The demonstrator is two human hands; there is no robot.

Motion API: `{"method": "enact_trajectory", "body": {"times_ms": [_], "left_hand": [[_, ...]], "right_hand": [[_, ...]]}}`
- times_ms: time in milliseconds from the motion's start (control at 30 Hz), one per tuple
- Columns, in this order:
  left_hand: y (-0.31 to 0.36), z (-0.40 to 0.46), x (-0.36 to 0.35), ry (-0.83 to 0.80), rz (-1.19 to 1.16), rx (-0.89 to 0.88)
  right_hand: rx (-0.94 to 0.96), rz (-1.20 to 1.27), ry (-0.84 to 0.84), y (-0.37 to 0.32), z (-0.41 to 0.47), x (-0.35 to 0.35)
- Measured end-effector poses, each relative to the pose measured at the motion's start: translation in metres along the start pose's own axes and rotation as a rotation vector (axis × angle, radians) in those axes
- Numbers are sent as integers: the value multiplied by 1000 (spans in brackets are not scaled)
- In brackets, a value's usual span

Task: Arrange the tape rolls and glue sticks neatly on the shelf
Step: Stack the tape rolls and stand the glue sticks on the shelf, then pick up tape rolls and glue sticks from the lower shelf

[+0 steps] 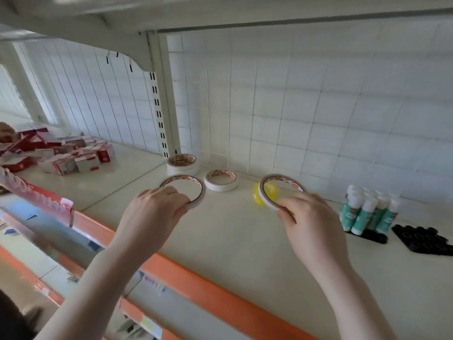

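A person is reaching over the orange shelf edge (208, 288), each hand carrying a thin tape roll; the left hand (152, 212) is pinching one roll (196, 192) by its near rim, the right hand (311, 224) is gripping another (269, 192), tilted, in curled fingers; farther back, a yellow roll (259, 195), a lone roll (220, 184) and a small stack (182, 164) are lying loosely apart, so the tape seems mostly unsorted; glue sticks (370, 212) are already standing grouped at right.

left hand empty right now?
No: the left hand grips a thin tape roll by its near edge, and the right hand holds another thin roll.
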State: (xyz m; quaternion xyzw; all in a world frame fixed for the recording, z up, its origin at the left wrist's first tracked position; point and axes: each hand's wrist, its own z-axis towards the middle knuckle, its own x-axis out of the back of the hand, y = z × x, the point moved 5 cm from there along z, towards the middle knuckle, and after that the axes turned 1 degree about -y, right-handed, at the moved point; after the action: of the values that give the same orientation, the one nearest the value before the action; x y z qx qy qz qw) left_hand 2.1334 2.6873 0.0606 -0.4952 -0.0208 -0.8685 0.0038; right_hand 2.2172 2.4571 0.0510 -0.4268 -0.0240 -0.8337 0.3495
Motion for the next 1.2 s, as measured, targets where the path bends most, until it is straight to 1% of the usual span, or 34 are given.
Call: {"method": "enact_trajectory", "body": {"times_ms": [200,433,567,700,900,1067,1200], "left_hand": [[-56,36,-18,39,-48,-39],[-112,77,-49,24,-138,-154],[-138,98,-56,35,-194,-233],[-160,114,-68,0,-235,-238],[-173,123,-78,18,-274,-275],[-170,126,-82,26,-310,-312],[-170,128,-87,22,-329,-308]], "right_hand": [[-16,-47,-80,-33,49,-44],[-75,-70,-197,-60,90,-105],[-143,-134,-260,-71,111,-137],[-192,-182,-313,-75,121,-155],[-231,-202,-355,-74,121,-165],[-242,-198,-364,-68,119,-164],[-229,-200,-371,-66,116,-166]]}}
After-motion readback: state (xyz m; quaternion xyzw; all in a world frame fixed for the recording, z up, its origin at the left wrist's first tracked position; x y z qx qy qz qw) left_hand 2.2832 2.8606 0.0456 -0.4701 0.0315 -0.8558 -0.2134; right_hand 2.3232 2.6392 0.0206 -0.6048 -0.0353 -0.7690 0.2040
